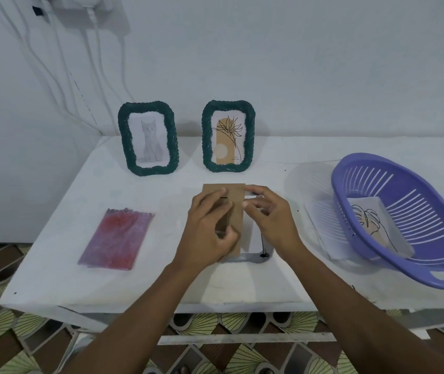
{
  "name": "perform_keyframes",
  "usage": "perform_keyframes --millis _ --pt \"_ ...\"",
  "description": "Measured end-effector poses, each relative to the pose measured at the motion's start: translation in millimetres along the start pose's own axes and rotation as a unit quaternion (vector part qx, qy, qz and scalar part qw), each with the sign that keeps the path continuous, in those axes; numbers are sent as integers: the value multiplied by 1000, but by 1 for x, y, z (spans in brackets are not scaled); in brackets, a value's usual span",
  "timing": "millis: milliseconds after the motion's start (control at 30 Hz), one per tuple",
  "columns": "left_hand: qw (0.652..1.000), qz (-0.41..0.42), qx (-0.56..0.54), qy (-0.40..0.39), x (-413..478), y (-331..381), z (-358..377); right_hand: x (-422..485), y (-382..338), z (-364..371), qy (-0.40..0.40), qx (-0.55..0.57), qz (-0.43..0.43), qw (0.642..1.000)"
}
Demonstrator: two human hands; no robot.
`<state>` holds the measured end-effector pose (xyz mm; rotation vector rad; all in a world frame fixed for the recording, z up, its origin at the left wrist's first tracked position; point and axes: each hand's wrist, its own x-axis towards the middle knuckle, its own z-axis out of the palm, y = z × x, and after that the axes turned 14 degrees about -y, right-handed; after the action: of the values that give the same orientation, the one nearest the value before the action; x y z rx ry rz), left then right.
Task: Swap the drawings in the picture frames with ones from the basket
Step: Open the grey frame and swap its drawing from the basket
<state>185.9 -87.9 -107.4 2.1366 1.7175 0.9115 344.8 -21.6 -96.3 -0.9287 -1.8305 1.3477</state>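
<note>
At the middle of the white table point(161, 287), the left hand point(207, 228) lies on a brown cardboard backing point(235, 197). Its fingers are curled over the board and its thumb is bent in against the lower part, so it holds the board. The right hand point(272, 220) pinches the same backing at its upper right edge between thumb and fingertips. Under the board lies a grey frame point(253, 257), flat on the table; only its lower and right edges show past the cardboard.

To the left of the hands, well apart from them, a red and purple drawing point(117, 237) lies flat on the tabletop. Behind the hands, near the wall, two green woven frames stand upright side by side. The left frame point(123, 147) holds a cat drawing point(149, 139), and the right frame point(207, 147) holds a flower drawing point(227, 136).

On the right side of the table sits a purple slotted basket point(431, 190), tilted toward the person. A leaf drawing point(372, 220) rests inside it. A white sheet point(320, 228) lies flat just beside the basket's left rim and runs partly under it.

White cables point(53, 63) hang down the wall at the upper left. A patterned floor point(242, 360) shows below the table's front edge.
</note>
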Motion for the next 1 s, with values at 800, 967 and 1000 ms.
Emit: perform_keyframes --millis 800,967,1000 --pt "988 -113 -90 -48 10 -45 13 15 34 -34 -4 -7 91 996" --pt "996 -74 -19 -54 6 -46 14 12 44 -34 -8 -229 36 973" --pt "996 -73 7 -60 4 -47 15 11 48 -33 -5 -267 21 964"
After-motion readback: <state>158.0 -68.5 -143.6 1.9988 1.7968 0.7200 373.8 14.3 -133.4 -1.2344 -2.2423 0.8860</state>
